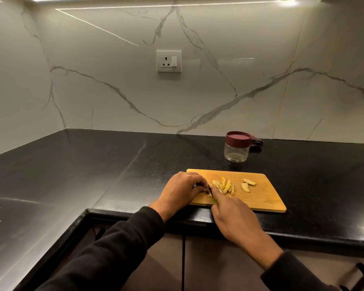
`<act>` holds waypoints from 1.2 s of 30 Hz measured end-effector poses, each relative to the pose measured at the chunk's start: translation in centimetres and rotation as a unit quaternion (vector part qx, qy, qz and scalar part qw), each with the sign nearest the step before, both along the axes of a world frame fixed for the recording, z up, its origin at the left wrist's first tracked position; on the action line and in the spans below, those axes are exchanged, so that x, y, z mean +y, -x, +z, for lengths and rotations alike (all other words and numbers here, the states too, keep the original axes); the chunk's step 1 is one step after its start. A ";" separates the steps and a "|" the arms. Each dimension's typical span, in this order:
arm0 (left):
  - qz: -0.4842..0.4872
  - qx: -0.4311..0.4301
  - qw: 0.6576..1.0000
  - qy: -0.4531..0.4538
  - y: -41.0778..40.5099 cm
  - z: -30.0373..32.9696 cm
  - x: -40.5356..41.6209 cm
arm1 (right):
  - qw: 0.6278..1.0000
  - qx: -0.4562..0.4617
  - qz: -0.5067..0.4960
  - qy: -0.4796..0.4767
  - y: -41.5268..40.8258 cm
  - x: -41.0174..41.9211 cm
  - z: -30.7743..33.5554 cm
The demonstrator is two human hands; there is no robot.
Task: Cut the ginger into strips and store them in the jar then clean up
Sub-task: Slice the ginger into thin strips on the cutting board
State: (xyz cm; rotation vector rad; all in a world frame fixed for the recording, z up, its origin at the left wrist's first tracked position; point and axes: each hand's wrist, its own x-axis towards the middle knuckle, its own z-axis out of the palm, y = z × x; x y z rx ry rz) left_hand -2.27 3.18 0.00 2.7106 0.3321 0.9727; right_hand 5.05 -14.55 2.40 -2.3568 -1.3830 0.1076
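**Slicing ginger at the board's near-left corner**

My right hand [233, 215] grips the knife [274, 191] by a handle that shows only as a green sliver at my knuckles; the blade runs forward and left from that grip, almost away from me. My left hand [182, 190] sits just left of the blade, fingers curled down and pinching a small ginger piece [208, 193] against the board [261, 198]. That piece is mostly hidden under my fingertips, so I cannot tell how much is left.

What matters for the next stroke, as I judge it: the piece lies immediately left of the blade, touching or nearly so, and the left hand is the nearer one.

Just right of the blade is the pile of strips [224, 185], their long axes roughly parallel to it. Further right lie two uncut slices [247, 184], apart from the pile.

Beyond the board's far edge stands the jar [237, 151], lid on, with a dark cloth [256, 142] behind it on the black table [93, 164].
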 end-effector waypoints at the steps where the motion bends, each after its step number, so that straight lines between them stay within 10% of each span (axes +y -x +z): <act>1: 0.000 0.001 1.000 -0.002 0.0 0.0 0.0 | 1.000 -0.001 -0.002 0.001 0.0 0.0 0.1; 36: 0.020 0.017 1.000 -0.006 0.0 0.0 0.1 | 1.000 0.001 -0.001 0.031 1.0 -1.1 0.1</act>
